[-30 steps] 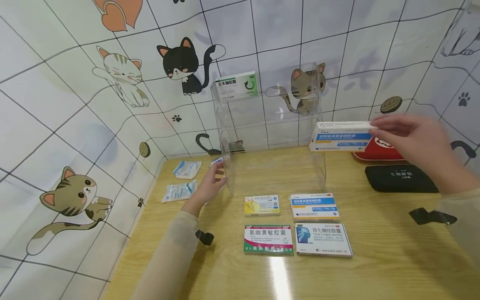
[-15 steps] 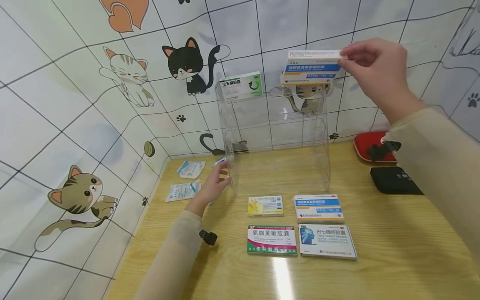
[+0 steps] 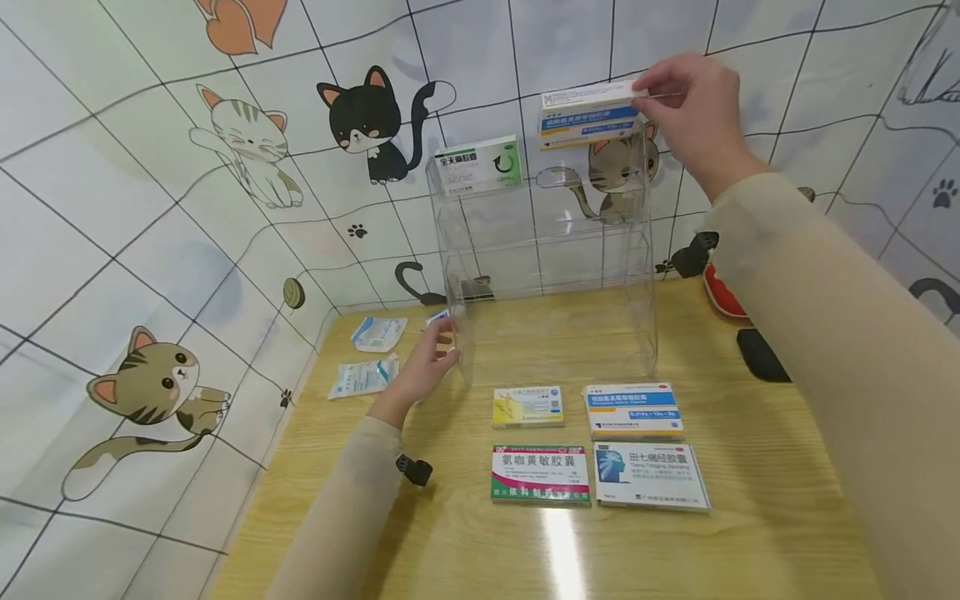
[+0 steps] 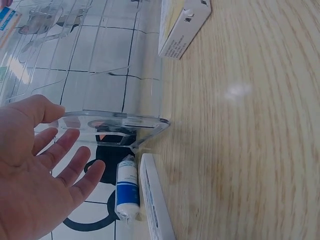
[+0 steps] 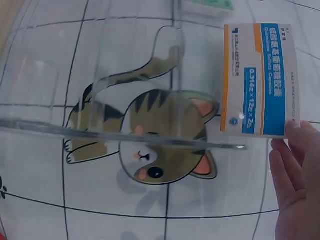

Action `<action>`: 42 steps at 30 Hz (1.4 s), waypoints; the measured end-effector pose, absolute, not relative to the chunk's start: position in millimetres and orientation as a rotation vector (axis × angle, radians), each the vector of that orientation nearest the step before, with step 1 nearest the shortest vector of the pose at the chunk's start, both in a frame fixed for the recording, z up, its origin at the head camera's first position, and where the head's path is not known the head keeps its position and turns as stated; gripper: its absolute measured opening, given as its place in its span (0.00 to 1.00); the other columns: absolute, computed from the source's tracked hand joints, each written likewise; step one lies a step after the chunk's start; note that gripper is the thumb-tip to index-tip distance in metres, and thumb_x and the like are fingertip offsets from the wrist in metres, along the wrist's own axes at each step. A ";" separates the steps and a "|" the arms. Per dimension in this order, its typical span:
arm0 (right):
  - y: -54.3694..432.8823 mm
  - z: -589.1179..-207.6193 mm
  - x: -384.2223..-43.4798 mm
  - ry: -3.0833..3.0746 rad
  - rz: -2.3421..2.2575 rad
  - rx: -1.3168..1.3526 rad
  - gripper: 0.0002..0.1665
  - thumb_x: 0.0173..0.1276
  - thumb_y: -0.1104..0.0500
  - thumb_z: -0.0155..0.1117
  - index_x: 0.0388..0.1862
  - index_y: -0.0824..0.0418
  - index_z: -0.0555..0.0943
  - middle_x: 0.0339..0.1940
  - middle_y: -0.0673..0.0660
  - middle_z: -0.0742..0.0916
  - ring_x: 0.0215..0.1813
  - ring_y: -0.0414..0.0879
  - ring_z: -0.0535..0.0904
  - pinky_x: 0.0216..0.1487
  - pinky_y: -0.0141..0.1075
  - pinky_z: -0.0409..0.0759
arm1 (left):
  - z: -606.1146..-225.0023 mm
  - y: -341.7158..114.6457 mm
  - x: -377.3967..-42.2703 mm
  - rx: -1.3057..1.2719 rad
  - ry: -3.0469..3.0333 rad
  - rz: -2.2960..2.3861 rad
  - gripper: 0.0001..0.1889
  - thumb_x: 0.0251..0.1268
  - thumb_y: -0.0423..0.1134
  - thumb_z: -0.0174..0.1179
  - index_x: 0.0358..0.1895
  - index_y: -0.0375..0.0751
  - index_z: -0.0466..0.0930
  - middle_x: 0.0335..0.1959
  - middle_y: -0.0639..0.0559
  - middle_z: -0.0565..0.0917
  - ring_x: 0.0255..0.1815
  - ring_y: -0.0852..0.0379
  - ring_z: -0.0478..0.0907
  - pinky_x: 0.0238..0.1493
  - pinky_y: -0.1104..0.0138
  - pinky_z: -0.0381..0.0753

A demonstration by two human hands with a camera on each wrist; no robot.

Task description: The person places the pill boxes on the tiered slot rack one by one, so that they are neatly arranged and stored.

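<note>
A clear plastic display rack (image 3: 555,242) with stepped tiers stands on the table against the wall. My left hand (image 3: 426,367) holds its left side panel, thumb on one side and fingers on the other; in the left wrist view the outer fingers (image 4: 88,182) spread away from the panel. My right hand (image 3: 693,112) pinches a blue, white and orange medicine box (image 3: 588,117) by its right end, raised above the right part of the top tier. A white and green medicine box (image 3: 478,167) stands on that tier at the left. In the right wrist view, the held box (image 5: 260,80) is beside the rack's edge.
Before the rack lie a yellow box (image 3: 528,407), another blue-and-white box (image 3: 633,411), a green-and-pink box (image 3: 540,475) and a white box (image 3: 651,477). Two packets, one a sachet (image 3: 363,377), lie left. A red case (image 3: 722,292) and black pouch (image 3: 761,354) are right.
My right hand has lifted the blue-and-white medicine box from beside the rack's right side up to the top tier, then shifted it left. My left hand stays at the side panel.
</note>
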State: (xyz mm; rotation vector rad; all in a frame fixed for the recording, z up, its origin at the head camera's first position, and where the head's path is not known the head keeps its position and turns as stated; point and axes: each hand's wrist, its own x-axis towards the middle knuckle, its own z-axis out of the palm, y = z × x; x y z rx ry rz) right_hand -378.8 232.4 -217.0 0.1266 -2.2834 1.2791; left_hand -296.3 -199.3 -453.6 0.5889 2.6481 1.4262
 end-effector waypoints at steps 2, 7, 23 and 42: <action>231.8 -219.9 -380.3 -2.321 1.277 0.110 0.16 0.76 0.48 0.64 0.59 0.44 0.85 0.65 0.44 0.85 0.63 0.36 0.81 0.73 0.32 0.74 | -452.6 -199.0 -297.2 0.588 2.645 1.429 0.29 0.78 0.29 0.53 0.77 0.33 0.55 0.75 0.32 0.64 0.69 0.36 0.67 0.71 0.42 0.71; 231.0 -229.3 -383.5 -2.384 1.264 0.107 0.17 0.77 0.47 0.62 0.62 0.44 0.84 0.66 0.44 0.82 0.65 0.39 0.77 0.74 0.36 0.73 | -450.4 -197.7 -296.8 0.564 2.631 1.425 0.30 0.78 0.30 0.54 0.77 0.34 0.56 0.76 0.31 0.64 0.70 0.36 0.67 0.72 0.43 0.71; 233.3 -270.7 -369.2 -2.298 1.128 0.215 0.28 0.77 0.50 0.62 0.74 0.47 0.75 0.80 0.41 0.69 0.83 0.36 0.58 0.84 0.36 0.56 | -449.6 -198.0 -295.2 0.540 2.635 1.432 0.30 0.78 0.32 0.55 0.78 0.37 0.56 0.75 0.33 0.64 0.70 0.38 0.67 0.73 0.44 0.70; 248.6 -423.4 -228.0 -2.397 1.219 0.184 0.19 0.74 0.54 0.67 0.62 0.56 0.82 0.62 0.55 0.83 0.57 0.37 0.77 0.55 0.12 0.67 | -451.5 -198.5 -292.7 0.546 2.635 1.433 0.30 0.78 0.31 0.53 0.78 0.38 0.55 0.76 0.34 0.63 0.71 0.37 0.66 0.72 0.44 0.70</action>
